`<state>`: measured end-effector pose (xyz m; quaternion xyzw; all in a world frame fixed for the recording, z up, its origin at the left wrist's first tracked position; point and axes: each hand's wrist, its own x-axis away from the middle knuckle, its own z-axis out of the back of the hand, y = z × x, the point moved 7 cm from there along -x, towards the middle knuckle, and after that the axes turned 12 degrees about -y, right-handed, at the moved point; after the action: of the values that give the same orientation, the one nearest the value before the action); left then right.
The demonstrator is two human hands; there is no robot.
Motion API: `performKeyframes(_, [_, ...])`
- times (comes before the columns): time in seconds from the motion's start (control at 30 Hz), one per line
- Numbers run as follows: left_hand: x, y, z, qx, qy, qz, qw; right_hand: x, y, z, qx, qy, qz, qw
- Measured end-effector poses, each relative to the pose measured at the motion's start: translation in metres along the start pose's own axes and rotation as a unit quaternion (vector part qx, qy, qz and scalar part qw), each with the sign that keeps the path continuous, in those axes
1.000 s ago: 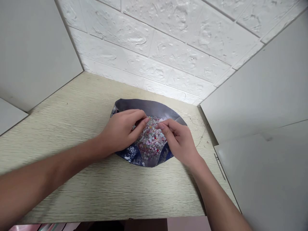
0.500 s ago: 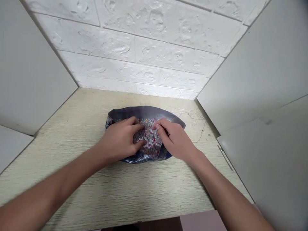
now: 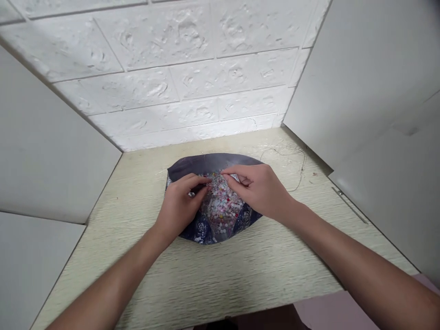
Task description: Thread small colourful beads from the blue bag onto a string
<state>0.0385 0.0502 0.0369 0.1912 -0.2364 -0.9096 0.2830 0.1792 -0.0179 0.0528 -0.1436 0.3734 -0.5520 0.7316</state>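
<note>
A dark blue patterned bag (image 3: pixel 201 229) lies open on the table, its grey inner side folded outward. Many small beads (image 3: pixel 223 201) fill it, mostly clear, white and pink with some red and yellow ones. Over the left part of the bag, my left hand (image 3: pixel 182 197) has its thumb and forefinger pinched together just above the beads. My right hand (image 3: pixel 259 188) also pinches thumb and forefinger, at the upper right of the beads. Whatever is between the fingertips of either hand is too small to make out.
The pale wood-grain table (image 3: pixel 240 270) meets a white brick-patterned wall (image 3: pixel 192 91) behind the bag. Loose thin thread (image 3: pixel 304 160) lies to the right of the bag. White panels (image 3: pixel 371 91) stand on both sides, and a thin metal rod (image 3: pixel 350 206) lies along the right edge.
The thumb and forefinger of my left hand have come together from a spread position above the beads. My right hand stays pinched. The camera view has tilted and shifted.
</note>
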Motion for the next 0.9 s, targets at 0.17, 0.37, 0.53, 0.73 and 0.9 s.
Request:
performKeyframes(0.17, [0.001,0.000,0.001,0.044,0.033,-0.004,0.999,0.000,-0.002,0.001,-0.012,-0.004,0.018,1.000])
performKeyframes(0.37, [0.000,-0.002,0.000,0.048,0.031,0.010,0.998,-0.002,0.000,0.000,0.010,-0.010,-0.003,1.000])
performKeyframes(0.53, [0.000,-0.007,-0.002,0.061,0.011,0.041,0.997,-0.001,-0.001,0.000,0.007,-0.010,-0.006,1.000])
performKeyframes(0.73, [0.001,-0.009,0.000,0.104,0.054,0.028,0.993,-0.001,-0.002,0.002,0.014,-0.004,-0.003,1.000])
performKeyframes(0.9, [0.004,0.003,0.009,0.027,0.083,-0.010,0.996,0.000,0.002,0.004,0.023,0.008,-0.026,0.999])
